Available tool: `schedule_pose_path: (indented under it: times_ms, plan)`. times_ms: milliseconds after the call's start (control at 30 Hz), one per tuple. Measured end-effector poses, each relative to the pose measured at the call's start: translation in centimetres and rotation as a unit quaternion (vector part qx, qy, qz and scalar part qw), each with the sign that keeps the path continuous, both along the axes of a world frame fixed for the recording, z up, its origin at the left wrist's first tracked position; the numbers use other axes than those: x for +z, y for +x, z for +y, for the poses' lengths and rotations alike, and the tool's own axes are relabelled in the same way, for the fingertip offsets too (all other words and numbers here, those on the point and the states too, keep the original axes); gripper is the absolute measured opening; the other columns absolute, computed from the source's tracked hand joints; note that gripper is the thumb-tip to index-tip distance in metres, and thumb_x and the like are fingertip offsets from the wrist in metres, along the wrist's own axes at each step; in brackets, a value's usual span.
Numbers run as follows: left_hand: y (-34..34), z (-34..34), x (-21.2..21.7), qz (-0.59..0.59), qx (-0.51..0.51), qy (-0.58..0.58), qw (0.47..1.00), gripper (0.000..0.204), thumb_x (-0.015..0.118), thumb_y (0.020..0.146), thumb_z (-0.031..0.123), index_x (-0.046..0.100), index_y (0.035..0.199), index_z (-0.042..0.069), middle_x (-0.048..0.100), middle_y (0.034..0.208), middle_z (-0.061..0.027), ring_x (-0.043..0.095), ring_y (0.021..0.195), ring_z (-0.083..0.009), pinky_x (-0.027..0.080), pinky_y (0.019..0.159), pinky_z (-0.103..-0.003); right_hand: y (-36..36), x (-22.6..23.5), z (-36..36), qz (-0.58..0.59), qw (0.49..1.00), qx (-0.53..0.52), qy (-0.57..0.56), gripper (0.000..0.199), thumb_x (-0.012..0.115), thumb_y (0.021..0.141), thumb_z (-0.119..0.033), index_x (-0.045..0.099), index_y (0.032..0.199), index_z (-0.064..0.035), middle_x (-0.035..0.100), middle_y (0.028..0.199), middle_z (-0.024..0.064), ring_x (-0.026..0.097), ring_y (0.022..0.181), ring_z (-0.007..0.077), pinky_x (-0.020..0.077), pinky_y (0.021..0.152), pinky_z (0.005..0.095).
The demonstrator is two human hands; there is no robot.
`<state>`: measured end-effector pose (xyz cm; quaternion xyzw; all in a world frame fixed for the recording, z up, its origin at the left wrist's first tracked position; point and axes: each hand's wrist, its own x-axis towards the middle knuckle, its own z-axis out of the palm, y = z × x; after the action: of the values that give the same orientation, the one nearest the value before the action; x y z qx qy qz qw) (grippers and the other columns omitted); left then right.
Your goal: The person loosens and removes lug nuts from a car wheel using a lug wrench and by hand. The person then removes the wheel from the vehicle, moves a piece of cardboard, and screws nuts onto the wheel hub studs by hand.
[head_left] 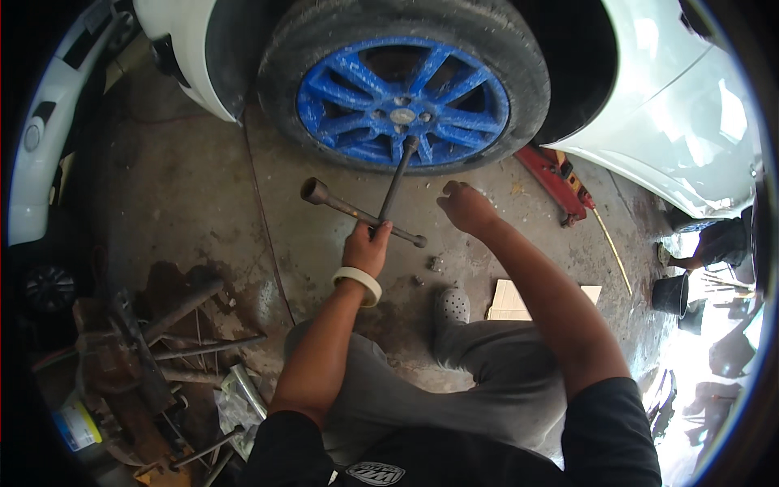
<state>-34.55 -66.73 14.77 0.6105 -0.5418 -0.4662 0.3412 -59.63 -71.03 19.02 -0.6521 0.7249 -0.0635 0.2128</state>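
My left hand (367, 248) grips a four-way lug wrench (393, 192) near its centre. One arm of the wrench reaches up to the lower part of the blue wheel rim (357, 101), its socket end in front of a lower spoke. The wider socket points out to the left. A cream roll of tape (369, 288) sits around my left wrist. My right hand (468, 208) hovers below the tyre (284, 77), fingers curled in; what they hold, if anything, is hidden.
A red floor jack (554, 185) stands under the white car (673, 114), its yellowish handle to the right. Small metal pieces (436, 264) and flat cardboard (511, 300) lie on the floor. Metal tools and bars (187, 312) crowd the lower left; a black bucket (670, 294) stands right.
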Motion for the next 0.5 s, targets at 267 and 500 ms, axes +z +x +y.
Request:
schedule_pose_path:
  times_ms: [267, 500]
  plan:
    - [-5.5, -1.4, -0.7, 0.075, 0.015, 0.051, 0.996, 0.049, 0.055, 0.103, 0.052, 0.055, 0.087, 0.005, 0.059, 0.068, -0.0058, 0.060, 0.063, -0.0189, 0.047, 0.062, -0.037, 0.2, 10.7, 4.0, -0.134, 0.987, -0.042, -0.075, 0.042, 0.067, 0.093, -0.036, 0.069, 0.111, 0.0017, 0.071, 0.111, 0.0236, 0.068, 0.109, 0.0398, 0.0527, 0.092, 0.0451]
    - [-7.0, -1.6, 0.3, 0.101, 0.054, 0.041, 0.993, 0.045, 0.056, 0.103, 0.049, 0.057, 0.091, 0.006, 0.059, 0.068, -0.0048, 0.059, 0.062, -0.0178, 0.047, 0.061, -0.036, -4.3, 4.6, 2.5, -0.196, 0.976, -0.056, -0.075, 0.040, 0.069, 0.091, -0.036, 0.070, 0.108, 0.0003, 0.073, 0.105, 0.0240, 0.069, 0.105, 0.0403, 0.0526, 0.091, 0.0452]
